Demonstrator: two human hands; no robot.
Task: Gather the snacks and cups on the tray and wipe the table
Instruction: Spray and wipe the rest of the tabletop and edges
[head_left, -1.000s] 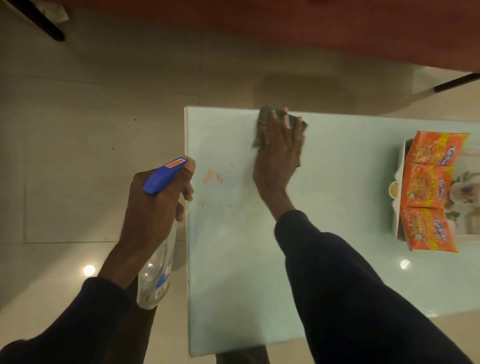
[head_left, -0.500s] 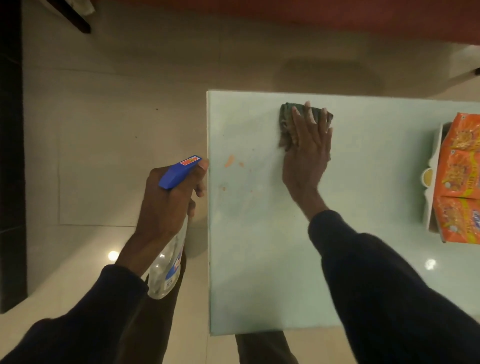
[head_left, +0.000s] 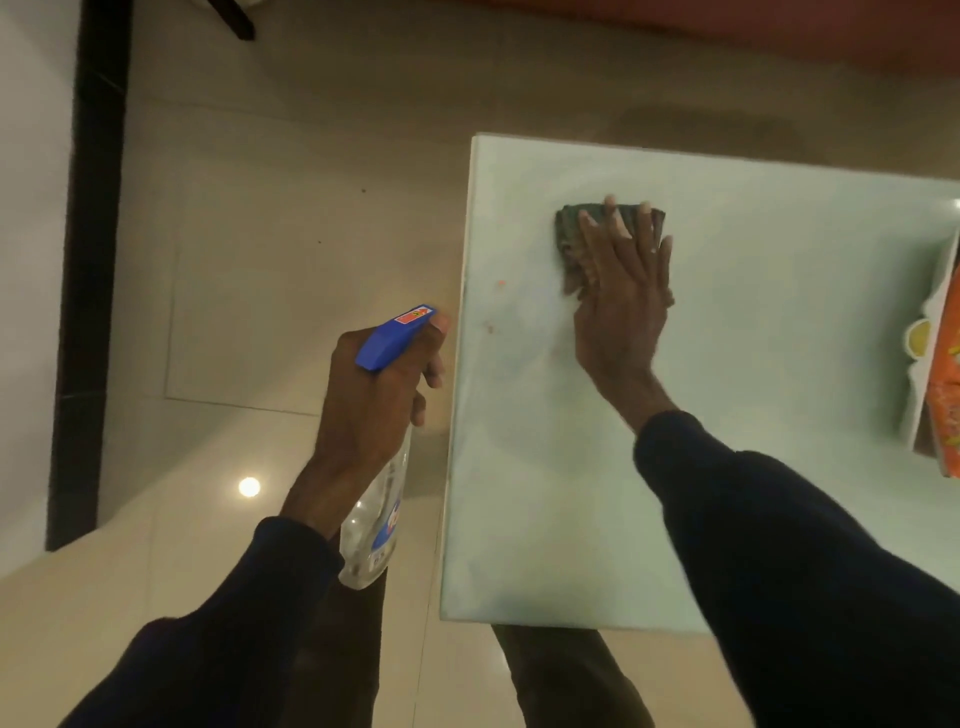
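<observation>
My right hand (head_left: 621, 291) presses flat, fingers straight, on a dark green cloth (head_left: 571, 239) lying on the pale glass table (head_left: 545, 493), near its far left corner. My left hand (head_left: 376, 395) grips a clear spray bottle (head_left: 371, 530) with a blue trigger head, held just off the table's left edge. Small orange smears (head_left: 500, 283) mark the glass left of the cloth. At the right edge of the head view a white tray (head_left: 930, 332) holds orange snack packets (head_left: 948, 395), mostly cut off.
Beige tiled floor (head_left: 260, 260) surrounds the table on the left and far side. A dark vertical strip (head_left: 88, 260) runs along the far left. A red-brown piece of furniture (head_left: 779, 31) lies beyond the table. My legs show below the near edge.
The cloth under my right hand slid toward me and slightly right over the glass. The larger orange smear is gone; small ones stay. The view shifted left, pushing the tray nearly out of frame.
</observation>
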